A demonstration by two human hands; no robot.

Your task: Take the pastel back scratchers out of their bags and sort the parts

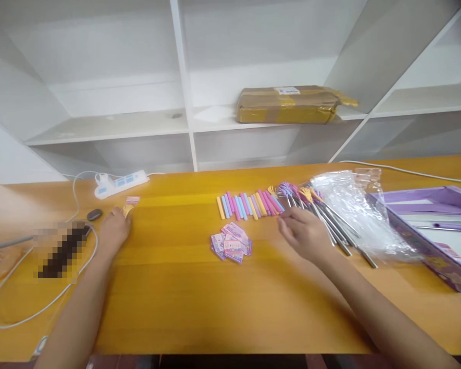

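At the left of the table, my left hand (115,228) is closed around something with a yellow hand-shaped end (127,209); a small pink card (133,200) lies just beyond it. My right hand (305,233) is at the right end of a row of pink, blue and yellow sticks (243,206), its fingertips pressed together; what they hold, if anything, is too small to name. Beside that hand lie metal rods with coloured hand-shaped ends (336,225). A loose pile of pink and purple cards (232,242) sits in the middle, nearer me than the sticks.
Clear plastic bags (353,210) and a purple box (440,261) occupy the right side. A white power strip (121,183), a cable, a small black object (94,214) and a blurred dark item (64,251) are at the left. A taped carton (287,105) rests on the shelf behind.
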